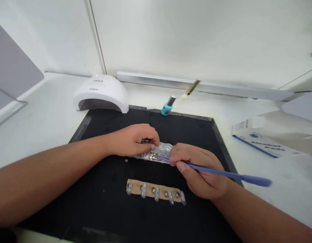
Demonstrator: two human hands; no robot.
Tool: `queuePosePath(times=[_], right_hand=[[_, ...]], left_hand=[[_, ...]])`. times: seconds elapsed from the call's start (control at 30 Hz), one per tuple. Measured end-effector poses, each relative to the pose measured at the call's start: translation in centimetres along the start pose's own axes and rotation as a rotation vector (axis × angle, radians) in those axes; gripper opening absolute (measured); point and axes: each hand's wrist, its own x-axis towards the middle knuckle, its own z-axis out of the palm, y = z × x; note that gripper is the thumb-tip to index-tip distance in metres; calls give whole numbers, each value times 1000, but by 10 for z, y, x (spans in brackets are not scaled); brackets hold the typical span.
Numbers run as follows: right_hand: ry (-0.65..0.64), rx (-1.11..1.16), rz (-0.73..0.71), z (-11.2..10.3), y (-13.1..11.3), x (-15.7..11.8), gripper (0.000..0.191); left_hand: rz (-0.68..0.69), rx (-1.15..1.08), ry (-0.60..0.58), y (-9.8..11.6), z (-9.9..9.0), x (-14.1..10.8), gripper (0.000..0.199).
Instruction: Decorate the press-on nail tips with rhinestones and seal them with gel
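My left hand (138,139) rests over a clear compartment case (167,148), thumb and curled forefinger closed on its near middle part. Small shiny coloured gems (153,156) lie in one of the compartments. Pinched in my right hand (198,168) is a thin blue-purple picker tool (221,172); its tip points left into the case beside the gems. Nearer to me, a tan strip (136,188) carries several silvery false nails (156,194) next to round metal studs. A tiny gem (126,161) sits on the mat left of the case.
The black mat (102,209) covers the middle of the white table. Behind it stand a white nail lamp (103,91) and a turquoise polish bottle (167,107). A gold tube (193,87) leans at the back ledge. On the right lies an alcohol pads box (257,141).
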Motion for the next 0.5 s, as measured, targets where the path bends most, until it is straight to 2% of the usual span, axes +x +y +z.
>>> queuePosePath(times=[0.17,0.3,0.4,0.5], right_hand=[[4,39,-8,3,-3,1,16],[49,165,5,9,-7,4,15],[44,250,5,11,-14,8,16],[-43,247,-12,10,-24,14,19]], left_hand=[[6,11,9,-1,1,-1,9],[-30,0,-7,3,0,0,7],[-101,-2,-15,9,-9,-1,9],[-214,-12,43,17,-24,-17,17]])
